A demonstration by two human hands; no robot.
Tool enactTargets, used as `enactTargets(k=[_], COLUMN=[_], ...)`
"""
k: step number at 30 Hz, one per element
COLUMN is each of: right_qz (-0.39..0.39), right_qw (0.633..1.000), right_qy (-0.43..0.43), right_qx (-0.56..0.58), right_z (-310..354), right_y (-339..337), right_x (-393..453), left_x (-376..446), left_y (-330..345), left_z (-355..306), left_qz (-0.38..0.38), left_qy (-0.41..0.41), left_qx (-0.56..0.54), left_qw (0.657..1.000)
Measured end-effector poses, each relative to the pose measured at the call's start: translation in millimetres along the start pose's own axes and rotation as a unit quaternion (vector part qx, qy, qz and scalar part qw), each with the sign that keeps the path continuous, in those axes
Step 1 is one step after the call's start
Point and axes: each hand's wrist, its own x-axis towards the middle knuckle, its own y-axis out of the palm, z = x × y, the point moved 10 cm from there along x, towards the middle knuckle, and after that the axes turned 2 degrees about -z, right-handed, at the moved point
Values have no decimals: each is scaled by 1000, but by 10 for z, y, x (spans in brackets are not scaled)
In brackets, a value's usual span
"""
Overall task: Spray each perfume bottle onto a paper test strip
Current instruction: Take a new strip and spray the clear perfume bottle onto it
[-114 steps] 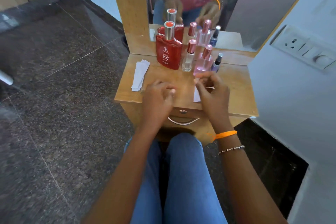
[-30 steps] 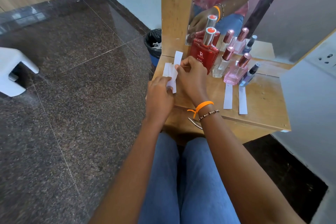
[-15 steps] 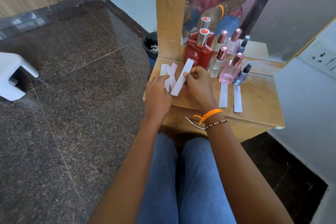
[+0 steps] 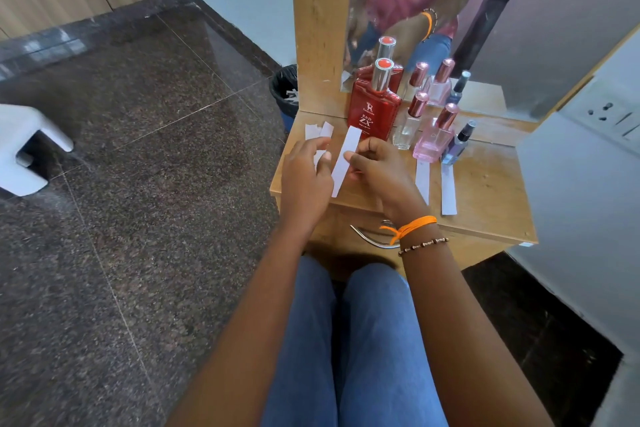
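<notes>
**A fresh test strip lifted clear of the pile, two already laid out**

The right hand [image 4: 375, 166] pinches one white paper test strip [image 4: 343, 160] near its middle, between thumb and curled fingers. The strip is tilted, its top end leaning right toward the red perfume bottle [image 4: 374, 107]. The left hand [image 4: 304, 177] hovers just beside it, fingers loosely bent and holding nothing.

Behind the left hand, the spare strips [image 4: 318, 131] lie at the back left of the small wooden table [image 4: 485, 191]. Right of the red bottle stand a slim clear bottle [image 4: 408, 125], a pink bottle [image 4: 434, 140] and a small dark vial [image 4: 457, 146], all in a row against the mirror [image 4: 450, 10]. Two laid strips [image 4: 423, 180] rest flat side by side on the table, in front of the pink bottle and the vial.

Since a second ago, the left hand has let go of the pile, which it was steadying, and the right hand has drawn its strip away to the right, so it now hangs free over the table. Nearly four seconds ago only one strip lay by the right hand and the pile was still neatly stacked.

This looks like setting out, not spraying: the red and clear bottles probably still need a strip in front of them, and all the bottles stand untouched.
</notes>
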Motion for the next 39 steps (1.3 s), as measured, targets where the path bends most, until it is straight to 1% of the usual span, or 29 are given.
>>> enactTargets(k=[3, 6, 7, 8, 9, 10, 12, 14, 15, 17, 21, 24, 26, 30, 34, 37, 39], right_qz=[20, 29, 19, -7, -51, -108, -211, -267, -281, -274, -194, -180, -183, -179, -173, -146, -126], right_qw=[999, 995, 993, 988, 979, 962, 905, 841, 818, 791, 772, 755, 756, 769, 764, 749, 746], right_qy=[-27, -37, -47, -69, -101, -141, -214, -246, -256, -273, -249, -248, -246, -247, -257, -249, -243], right_qx=[-39, -85, -107, -136, -170, -208, -302, -401, -433, -475, -552, -580, -578, -561, -566, -597, -607], right_z=[86, 113, 137, 205, 311, 457, 791, 1036, 1109, 1198, 1145, 1140, 1142, 1115, 1106, 1049, 1020], right_y=[-93, -226, -295, -387, -507, -638, -819, -872, -877, -844, -744, -692, -686, -689, -675, -644, -608], right_x=[-85, -155, -165, -176, -184, -216, -324, -358, -331, -233, 71, 155, 167, 118, 82, 154, 198], left_x=[5, -12, -21, -28, -34, -45, -74, -94, -99, -107, -112, -103, -95, -75, -68, -90, -102], left_y=[146, 285, 321, 349, 370, 392, 446, 503, 527, 567, 607, 615, 592, 540, 532, 545, 552], left_z=[-56, -58, -53, -46, -37, -37, -44, -60, -72, -107, -153, -112, -91, -110, -113, -105, -116], left_qz=[38, 63, 69, 73, 77, 81, 95, 106, 108, 112, 116, 116, 109, 105, 109, 110, 112], left_qy=[-46, -95, -105, -111, -116, -120, -125, -129, -130, -132, -135, -146, -150, -123, -107, -111, -110], left_qx=[-73, -111, -116, -118, -118, -119, -123, -124, -125, -125, -133, -143, -140, -132, -113, -116, -113], left_qw=[996, 987, 985, 984, 983, 982, 980, 978, 978, 977, 975, 972, 973, 978, 982, 981, 981])
